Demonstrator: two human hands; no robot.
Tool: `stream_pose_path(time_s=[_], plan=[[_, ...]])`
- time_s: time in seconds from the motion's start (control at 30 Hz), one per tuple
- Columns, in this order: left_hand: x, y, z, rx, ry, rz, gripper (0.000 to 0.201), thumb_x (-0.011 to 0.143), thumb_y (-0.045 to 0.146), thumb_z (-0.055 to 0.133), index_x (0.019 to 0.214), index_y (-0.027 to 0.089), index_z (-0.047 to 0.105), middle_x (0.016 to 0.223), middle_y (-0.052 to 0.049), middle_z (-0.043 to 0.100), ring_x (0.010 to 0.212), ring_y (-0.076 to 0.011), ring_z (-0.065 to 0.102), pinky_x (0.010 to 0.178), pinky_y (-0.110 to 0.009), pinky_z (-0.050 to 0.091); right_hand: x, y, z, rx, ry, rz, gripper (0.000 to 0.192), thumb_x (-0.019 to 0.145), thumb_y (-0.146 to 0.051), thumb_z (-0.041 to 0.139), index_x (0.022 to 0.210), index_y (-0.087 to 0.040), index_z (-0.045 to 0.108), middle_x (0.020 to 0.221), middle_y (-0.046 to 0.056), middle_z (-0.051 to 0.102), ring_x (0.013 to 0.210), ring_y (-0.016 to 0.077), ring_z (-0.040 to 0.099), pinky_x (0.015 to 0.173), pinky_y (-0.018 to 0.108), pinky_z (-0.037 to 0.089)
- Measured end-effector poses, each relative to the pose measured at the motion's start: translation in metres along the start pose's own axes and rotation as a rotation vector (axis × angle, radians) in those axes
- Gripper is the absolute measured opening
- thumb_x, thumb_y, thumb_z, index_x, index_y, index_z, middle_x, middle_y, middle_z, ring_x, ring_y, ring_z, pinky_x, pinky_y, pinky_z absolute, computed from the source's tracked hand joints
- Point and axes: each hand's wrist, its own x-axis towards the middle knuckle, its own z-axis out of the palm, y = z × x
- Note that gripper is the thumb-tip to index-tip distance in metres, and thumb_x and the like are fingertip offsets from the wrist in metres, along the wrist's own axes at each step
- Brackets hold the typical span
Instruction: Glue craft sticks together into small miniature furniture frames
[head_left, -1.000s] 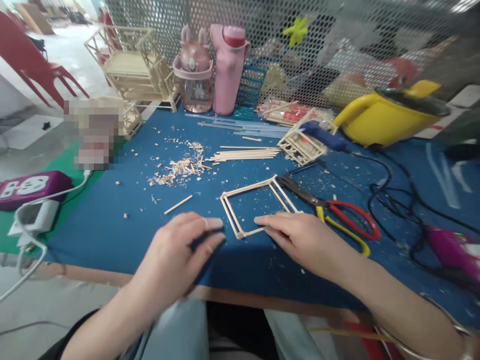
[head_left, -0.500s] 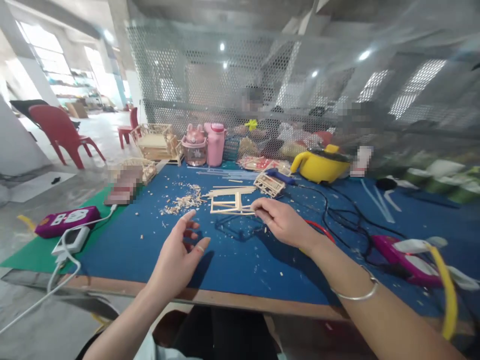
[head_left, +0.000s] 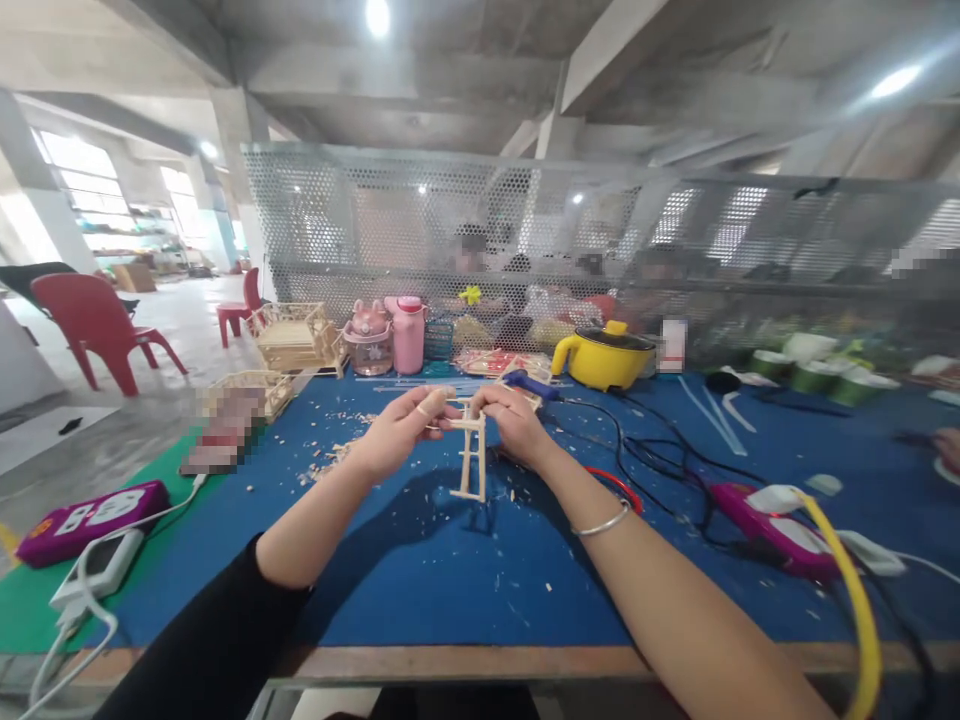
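Observation:
A small frame of thin wooden sticks (head_left: 470, 455) hangs upright above the blue table (head_left: 420, 580). My left hand (head_left: 401, 430) pinches its top from the left, and my right hand (head_left: 510, 422) pinches the top from the right. The frame's lower end floats just over the cloth, casting a shadow. Red-handled pliers (head_left: 611, 480) lie partly hidden behind my right wrist. Wood chips (head_left: 330, 460) lie scattered to the left of my left hand.
At the back stand a yellow pot (head_left: 600, 358), pink bottles (head_left: 409, 335), stick models (head_left: 292, 340) and a mesh screen with people behind it. Black cables and a purple glue gun (head_left: 757, 510) lie right. A purple power strip (head_left: 86, 508) lies left.
Both hands have lifted the stick frame off the table and turned it upright; the left hand, free before, now grips it. The camera has tilted upward.

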Motion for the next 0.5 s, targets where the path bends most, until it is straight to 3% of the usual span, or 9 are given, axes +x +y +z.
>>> stream_pose_path(time_s=[0.23, 0.37, 0.5], plan=[[-0.016, -0.015, 0.003, -0.033, -0.041, -0.057, 0.037, 0.076, 0.042, 0.064, 0.104, 0.017, 0.065, 0.099, -0.007, 0.068, 0.085, -0.0141, 0.062, 0.075, -0.026, 0.046, -0.005, 0.003, 0.009, -0.018, 0.010, 0.006, 0.019, 0.070, -0.018, 0.037, 0.063, -0.018, 0.055, 0.068, 0.004, 0.058, 0.072, 0.0180, 0.051, 0.073, 0.031, 0.037], [-0.016, -0.019, 0.008, -0.152, 0.022, -0.055, 0.033, 0.075, 0.039, 0.066, 0.099, 0.016, 0.067, 0.098, -0.006, 0.068, 0.090, -0.0142, 0.062, 0.082, -0.026, 0.046, -0.007, -0.001, 0.010, 0.080, 0.027, 0.058, 0.018, 0.070, -0.018, 0.038, 0.063, -0.017, 0.054, 0.068, 0.003, 0.057, 0.071, 0.0170, 0.051, 0.070, 0.029, 0.038], [-0.015, -0.022, 0.009, -0.157, 0.190, -0.047, 0.036, 0.073, 0.040, 0.067, 0.101, 0.017, 0.064, 0.088, -0.002, 0.065, 0.072, -0.0094, 0.060, 0.069, -0.023, 0.047, -0.011, -0.003, 0.011, 0.183, 0.063, 0.163, 0.016, 0.069, -0.017, 0.038, 0.064, -0.017, 0.053, 0.065, 0.001, 0.053, 0.067, 0.0151, 0.048, 0.067, 0.027, 0.037]])
